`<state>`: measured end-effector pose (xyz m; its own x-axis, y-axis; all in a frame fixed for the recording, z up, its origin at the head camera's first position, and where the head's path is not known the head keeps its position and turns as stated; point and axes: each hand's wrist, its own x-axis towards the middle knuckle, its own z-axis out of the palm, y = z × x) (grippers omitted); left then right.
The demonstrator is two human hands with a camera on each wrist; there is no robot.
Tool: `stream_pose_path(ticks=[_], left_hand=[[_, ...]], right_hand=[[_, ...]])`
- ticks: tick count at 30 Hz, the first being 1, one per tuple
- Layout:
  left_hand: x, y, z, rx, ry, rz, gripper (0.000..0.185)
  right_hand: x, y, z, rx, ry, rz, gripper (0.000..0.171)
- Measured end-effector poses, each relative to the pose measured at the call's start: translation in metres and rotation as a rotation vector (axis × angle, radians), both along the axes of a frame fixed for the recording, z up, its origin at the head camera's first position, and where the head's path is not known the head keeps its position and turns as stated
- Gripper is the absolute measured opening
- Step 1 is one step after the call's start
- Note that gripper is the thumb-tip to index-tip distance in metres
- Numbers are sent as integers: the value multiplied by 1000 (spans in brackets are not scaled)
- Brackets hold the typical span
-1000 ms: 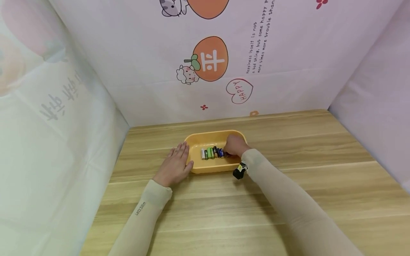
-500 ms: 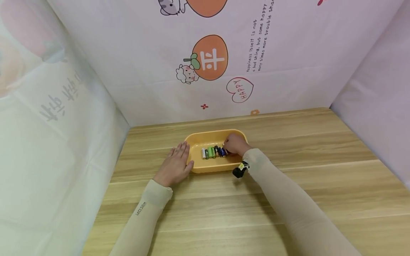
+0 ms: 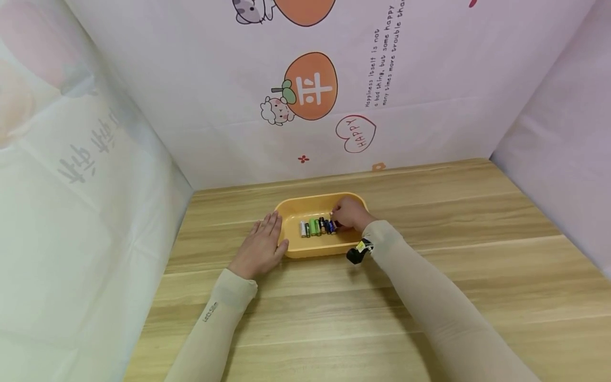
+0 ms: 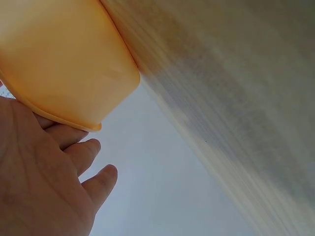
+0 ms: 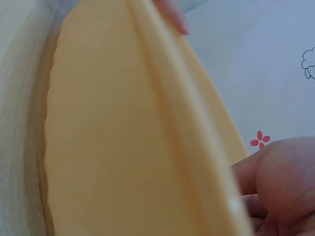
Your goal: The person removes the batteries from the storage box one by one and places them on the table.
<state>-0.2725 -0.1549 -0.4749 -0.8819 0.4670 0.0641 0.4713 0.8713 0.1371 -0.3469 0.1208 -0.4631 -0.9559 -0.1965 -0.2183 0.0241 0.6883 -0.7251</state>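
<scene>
A yellow plastic tray (image 3: 293, 249) stands on the table, with several batteries (image 3: 312, 227) of mixed sizes lying side by side in a row inside. White, green, black and blue ones show from left to right. My left hand (image 3: 260, 248) lies flat with straight fingers against the tray's left rim; in the left wrist view its fingers touch the rim from outside. Inside the tray's right end, my right hand (image 3: 352, 213) has curled fingers, which seem to pinch a battery at the row's right end. That battery is mostly hidden by the hand.
The wooden table (image 3: 305, 318) runs up to a printed white cloth (image 3: 215, 132) behind the tray. Cloth walls also stand to the left and right. A small black camera (image 3: 355, 255) on the right wrist hangs just in front of the tray's near rim.
The right hand's fingers have lifted and shifted slightly at the row's right end, and a pale spot now shows at the fingertips. The left hand and the tray stay in place.
</scene>
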Motion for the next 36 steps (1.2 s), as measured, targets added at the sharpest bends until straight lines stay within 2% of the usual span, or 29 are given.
stream_pose_path(ticks=[8, 16, 23, 36], left_hand=[[0, -1, -1, -17, 25, -19, 67], [0, -1, 0, -22, 21, -40, 67], [1, -2, 1, -25, 29, -51, 67], [3, -2, 2, -32, 35, -47, 69]], right_hand=[[-2, 3, 4, -118, -42, 3, 17], [4, 5, 17, -161, -65, 21, 27], [4, 8, 22, -262, -96, 24, 30], [7, 24, 32, -325, -80, -22, 32]])
